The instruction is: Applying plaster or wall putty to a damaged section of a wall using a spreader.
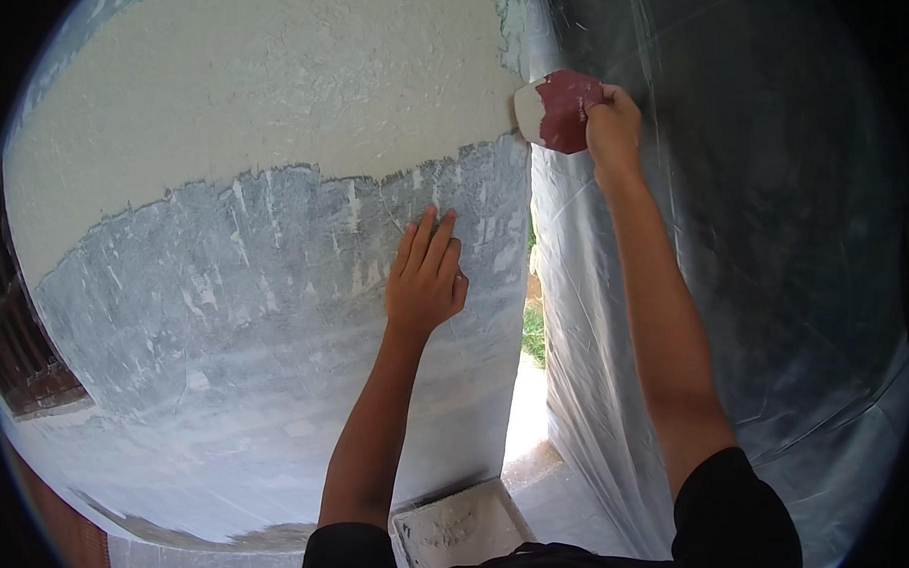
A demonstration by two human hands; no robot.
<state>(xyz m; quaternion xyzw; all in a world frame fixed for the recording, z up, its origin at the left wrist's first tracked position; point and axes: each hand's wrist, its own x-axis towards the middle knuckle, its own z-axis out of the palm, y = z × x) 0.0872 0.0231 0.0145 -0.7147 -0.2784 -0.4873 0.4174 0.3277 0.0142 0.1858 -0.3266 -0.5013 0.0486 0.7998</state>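
Observation:
A dark red putty spreader [569,115] is held in my right hand [614,133], thumb and fingers gripping its right side. Cream putty coats the spreader's left edge, which is at the right-hand edge of the wall [266,321]. Fresh cream putty [297,79] covers the upper wall and ends in a ragged border; bare grey surface with pale streaks lies below it. My left hand [429,275] rests on this grey part, fingers stretched upward, just below the putty border, holding nothing.
A square tray [409,546] with putty residue sits low, close in front of my body. Translucent plastic sheeting [598,379] hangs at the right, beside a bright narrow gap [530,381] along the wall's edge. Brown slatted woodwork [26,339] stands at the far left.

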